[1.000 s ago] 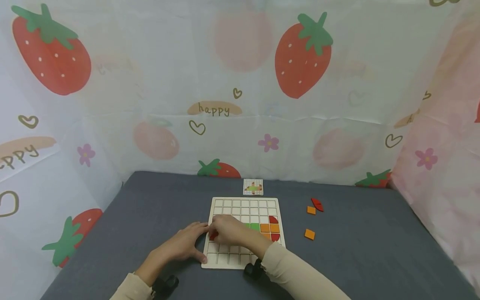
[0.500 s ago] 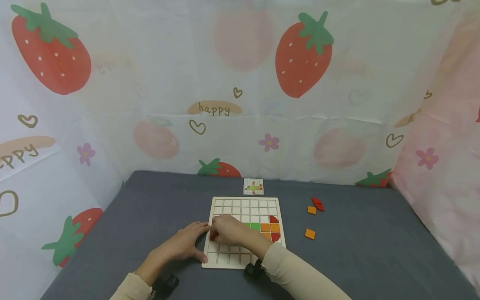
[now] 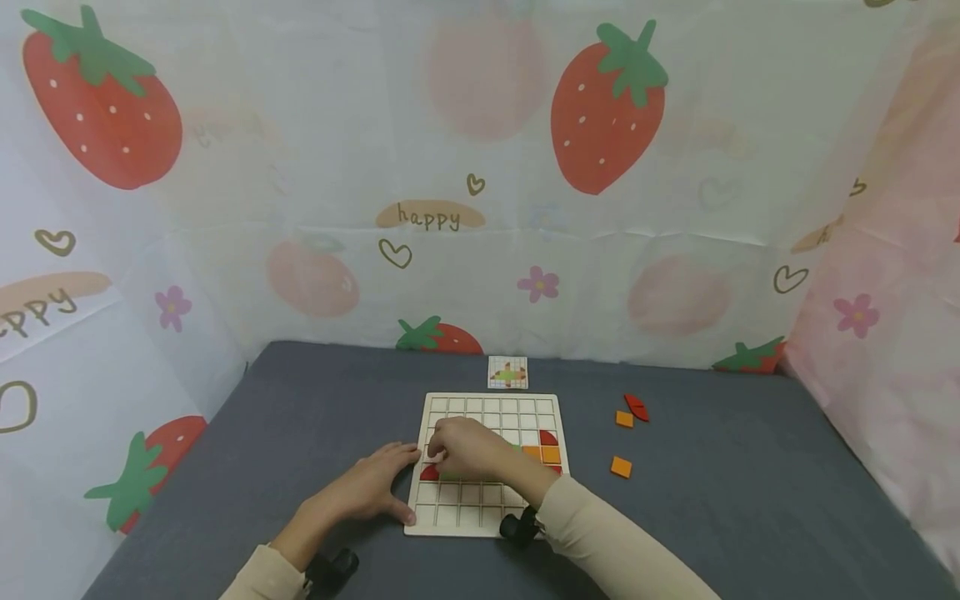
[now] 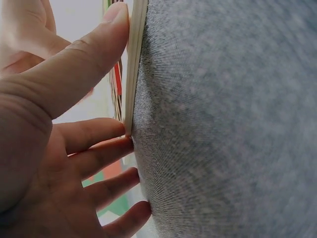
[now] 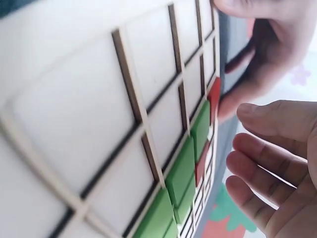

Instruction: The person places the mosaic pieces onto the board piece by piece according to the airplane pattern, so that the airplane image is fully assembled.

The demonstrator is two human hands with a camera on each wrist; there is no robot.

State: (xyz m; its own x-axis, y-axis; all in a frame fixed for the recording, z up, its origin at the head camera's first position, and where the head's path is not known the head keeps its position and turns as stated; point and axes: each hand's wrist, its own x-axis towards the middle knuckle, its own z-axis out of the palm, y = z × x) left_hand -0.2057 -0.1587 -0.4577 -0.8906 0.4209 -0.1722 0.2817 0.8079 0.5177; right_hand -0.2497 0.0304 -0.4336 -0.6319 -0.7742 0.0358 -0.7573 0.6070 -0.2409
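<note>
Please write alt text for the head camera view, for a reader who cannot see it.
A person's right hand hovers over a pale wooden grid board on a grey cloth table, while the left hand steadies its left edge. Two small orange square tiles and a red curved piece lie loose to the right.

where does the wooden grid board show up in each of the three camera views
Head: wooden grid board lies centre, on the grey cloth.
Left wrist: only its pale edge, upper left, thumb against it.
Right wrist: fills the left half, grid close up.
Shared landmark: the left hand at the board's edge.
</note>
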